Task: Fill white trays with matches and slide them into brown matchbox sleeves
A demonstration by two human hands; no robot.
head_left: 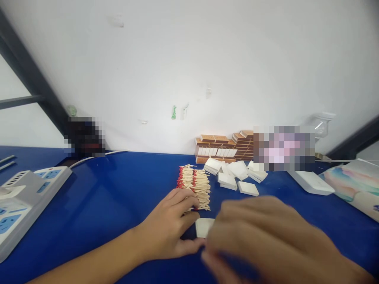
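A white matchbox tray lies on the blue table in front of me, its right end hidden behind my right hand. The thumb and index finger of my left hand close on the tray's left end from both sides. The other fingers of that hand rest against a pile of red-tipped matches just beyond. My right hand, blurred by motion, covers the tray's right side; its fingertips are hidden. More white trays are scattered behind, to the right of the matches.
Brown matchboxes are stacked against the white wall. A power strip with a cable sits at the left. On the right are a white device, a colourful tissue pack and a clear bottle. Two patches are pixelated.
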